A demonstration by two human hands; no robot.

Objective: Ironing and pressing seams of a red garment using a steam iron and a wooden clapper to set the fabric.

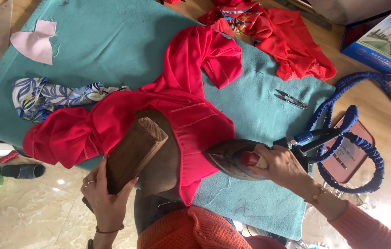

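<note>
My left hand (pixel 105 196) grips a wooden block (pixel 133 152) that sits on a dark rounded pressing form (pixel 163 166) at the near table edge. A bright red garment (pixel 181 106) is draped over that form, its pleated part spread on top. My right hand (pixel 280 166) holds the handle of a dark steam iron (pixel 230 157), whose tip rests against the red fabric's pleated edge. A blue braided hose (pixel 356 138) runs from the iron's back.
A teal cloth (pixel 117 41) covers the table. On it lie small thread snips (pixel 291 99), a blue floral fabric (pixel 52 97) and a pink scrap (pixel 36 41). More red fabric (pixel 278 32) lies at the far edge. A pink iron rest (pixel 350 159) sits right. Shoes lie on the floor at left.
</note>
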